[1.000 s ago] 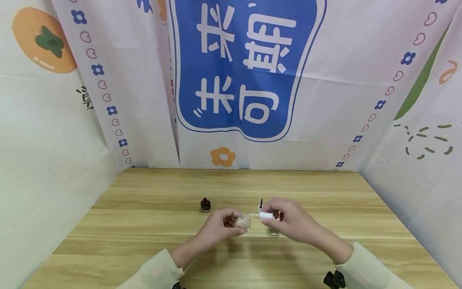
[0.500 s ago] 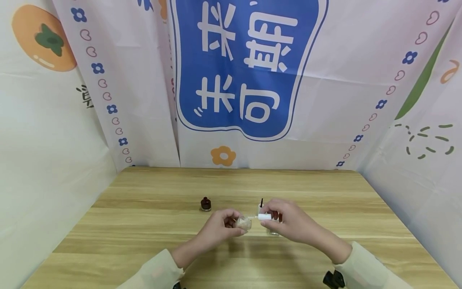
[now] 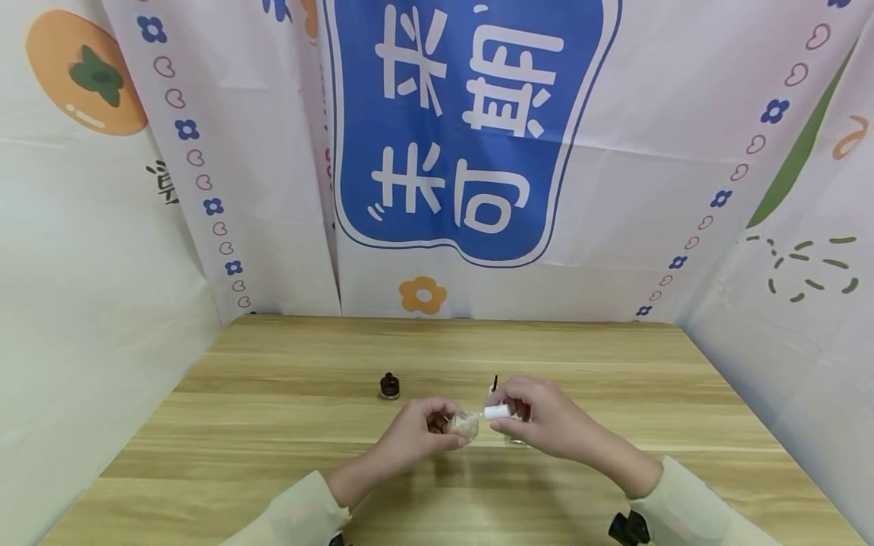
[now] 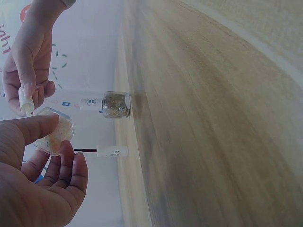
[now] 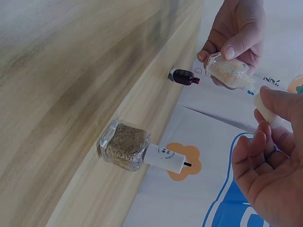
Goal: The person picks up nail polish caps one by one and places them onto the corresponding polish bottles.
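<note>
Left hand (image 3: 419,430) pinches a clear glass bottle of pale glitter (image 3: 464,428) above the wood-grain table (image 3: 287,417). Right hand (image 3: 542,415) pinches a white cylindrical cap (image 3: 497,412) at its mouth, to the right. A dark-red glass bottle (image 3: 390,387) stands far left.

Blue panel (image 3: 454,125) on the backdrop (image 3: 273,189): white Chinese characters, 未来 and 可期.
Backdrop, left wrist view: reddish letters (image 4: 5,39) "ight", sideways, cut off by the frame edge.
White bottle cap (image 5: 163,157): small dark print, illegible.
</note>
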A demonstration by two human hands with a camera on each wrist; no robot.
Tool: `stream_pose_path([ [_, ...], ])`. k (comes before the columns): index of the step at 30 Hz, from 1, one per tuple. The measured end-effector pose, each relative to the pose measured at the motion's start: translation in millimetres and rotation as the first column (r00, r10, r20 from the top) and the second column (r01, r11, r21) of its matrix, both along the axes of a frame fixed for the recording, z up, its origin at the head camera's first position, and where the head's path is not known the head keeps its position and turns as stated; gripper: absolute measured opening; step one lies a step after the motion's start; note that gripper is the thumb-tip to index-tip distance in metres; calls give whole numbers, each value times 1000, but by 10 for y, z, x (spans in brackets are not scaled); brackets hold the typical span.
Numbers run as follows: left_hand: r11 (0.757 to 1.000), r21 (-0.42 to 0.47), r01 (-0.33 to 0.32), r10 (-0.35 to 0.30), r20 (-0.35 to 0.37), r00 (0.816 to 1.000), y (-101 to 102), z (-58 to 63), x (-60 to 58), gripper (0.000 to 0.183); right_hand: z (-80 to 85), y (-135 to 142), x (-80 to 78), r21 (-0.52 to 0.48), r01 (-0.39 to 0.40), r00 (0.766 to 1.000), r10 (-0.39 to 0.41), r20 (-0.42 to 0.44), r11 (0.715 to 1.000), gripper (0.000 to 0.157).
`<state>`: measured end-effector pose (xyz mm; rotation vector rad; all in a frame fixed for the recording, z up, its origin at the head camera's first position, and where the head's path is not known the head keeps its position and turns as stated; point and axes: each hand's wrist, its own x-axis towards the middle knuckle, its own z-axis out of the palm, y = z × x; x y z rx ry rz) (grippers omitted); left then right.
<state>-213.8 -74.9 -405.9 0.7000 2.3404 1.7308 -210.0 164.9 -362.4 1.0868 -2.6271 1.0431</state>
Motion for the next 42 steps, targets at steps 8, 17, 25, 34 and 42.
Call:
stream_pose_path([
  [8,1000,-1,9,-9,-9,1000,19,-29,-1,27,-24,-41,5,-76,8,997,-2,76,997,12],
  [17,1000,8,23,-23,-19,1000,37,-64,-16,25,-53,-93,14,-113,31,994,-18,108,993,13],
  [25,1000,3,18,-18,-9,1000,46,-39,3,25,-101,-136,-2,-156,36,988,-12,154,987,14],
  [34,1000,11,14,-14,9,1000,52,-29,14,25,-112,-178,10,-163,55,986,-27,166,985,15],
  [42,1000,22,13,-14,27,1000,55,-26,19,25,-137,-194,2,-178,59,984,-28,175,982,14],
])
